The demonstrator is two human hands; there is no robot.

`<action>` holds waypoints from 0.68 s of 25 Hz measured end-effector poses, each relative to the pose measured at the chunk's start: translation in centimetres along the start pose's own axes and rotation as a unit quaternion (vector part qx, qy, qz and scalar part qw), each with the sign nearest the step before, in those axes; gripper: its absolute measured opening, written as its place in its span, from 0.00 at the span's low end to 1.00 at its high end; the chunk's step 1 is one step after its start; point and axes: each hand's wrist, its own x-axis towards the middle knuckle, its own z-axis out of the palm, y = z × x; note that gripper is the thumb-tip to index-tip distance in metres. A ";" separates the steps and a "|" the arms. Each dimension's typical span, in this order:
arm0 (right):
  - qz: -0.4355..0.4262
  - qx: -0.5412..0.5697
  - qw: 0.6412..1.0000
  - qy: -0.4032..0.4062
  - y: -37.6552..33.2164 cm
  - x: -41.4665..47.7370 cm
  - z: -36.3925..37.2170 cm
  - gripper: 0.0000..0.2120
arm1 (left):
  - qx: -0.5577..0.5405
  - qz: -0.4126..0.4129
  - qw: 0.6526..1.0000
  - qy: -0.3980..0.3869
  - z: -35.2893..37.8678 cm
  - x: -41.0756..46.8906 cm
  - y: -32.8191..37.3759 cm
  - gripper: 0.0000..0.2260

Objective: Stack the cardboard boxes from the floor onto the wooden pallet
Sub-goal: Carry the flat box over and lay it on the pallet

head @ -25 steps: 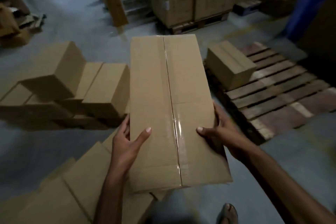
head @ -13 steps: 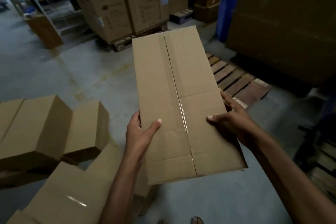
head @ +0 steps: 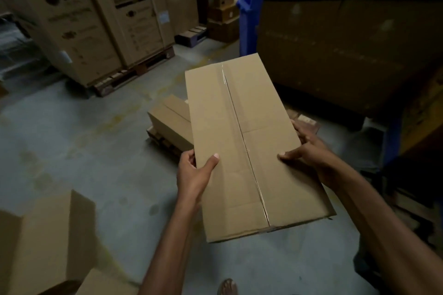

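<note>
Two LG cartons (head: 72, 31), stained concrete floor (head: 84, 155), pallet (head: 161, 140)

Dim indoor store room with weak light. Grey concrete floor (head: 72, 151), worn, with yellowish stains and dark spots. At the back left, tall brown cartons (head: 79, 26) printed with the LG logo, standing side by side on a low dark pallet (head: 134, 74). Further behind, in the middle, a pile of smaller boxes (head: 221, 7) just beside a blue bin (head: 249, 14). On the right, a very large dark carton (head: 347, 50), deep in shadow.
</note>
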 end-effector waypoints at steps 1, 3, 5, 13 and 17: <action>-0.005 -0.006 1.000 0.003 -0.4 1.5 -0.9 0.47 | -0.004 -0.002 1.000 0.004 1.4 1.5 0.4 0.23; -0.002 0.000 1.000 0.008 -1.1 5.4 -3.3 0.49 | -0.009 0.005 1.000 0.002 4.6 4.8 1.4 0.23; 0.008 0.014 1.000 0.010 -1.2 9.4 -5.9 0.53 | -0.008 0.012 1.000 0.001 8.0 7.6 2.2 0.23; 0.008 0.000 0.999 -0.053 -3.1 29.2 -19.3 0.52 | -0.009 0.030 0.997 0.067 27.2 19.5 4.2 0.23; -0.003 -0.032 0.994 -0.105 -7.8 38.0 -25.4 0.48 | -0.007 0.009 0.992 0.128 35.0 23.5 6.6 0.23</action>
